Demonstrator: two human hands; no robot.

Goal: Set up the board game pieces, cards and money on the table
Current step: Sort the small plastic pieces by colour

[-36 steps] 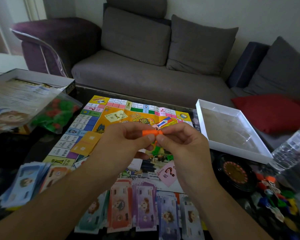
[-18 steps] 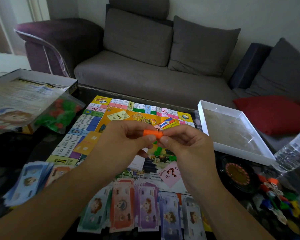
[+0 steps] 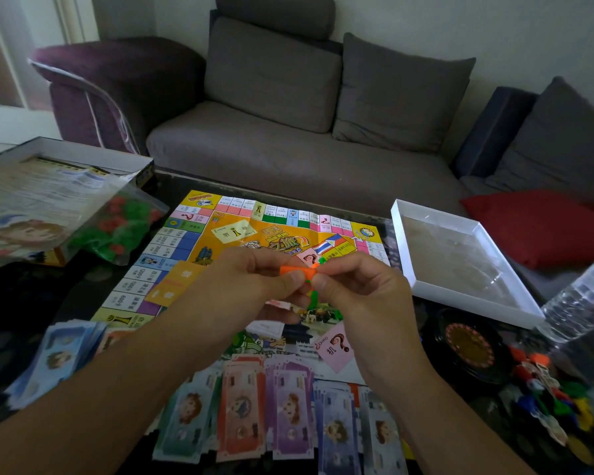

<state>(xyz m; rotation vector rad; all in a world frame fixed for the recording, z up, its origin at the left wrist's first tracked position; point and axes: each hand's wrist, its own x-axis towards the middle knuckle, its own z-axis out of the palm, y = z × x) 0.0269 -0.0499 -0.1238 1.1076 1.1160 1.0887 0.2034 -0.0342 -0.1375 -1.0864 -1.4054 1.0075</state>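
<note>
Since the earlier frame both hands stay raised, left hand (image 3: 254, 286) and right hand (image 3: 360, 296) together pinching an orange piece (image 3: 297, 270) above the game board (image 3: 192, 241). Dark worktop (image 3: 24, 303): banknotes (image 3: 242, 413) at 6 o'clock, white tray (image 3: 460, 293) at 3 o'clock, grey sofa (image 3: 288, 159) at 12 o'clock.

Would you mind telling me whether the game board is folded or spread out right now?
Spread out: the game board lies flat on the table, three corner squares showing; hands cover its near part.
</note>
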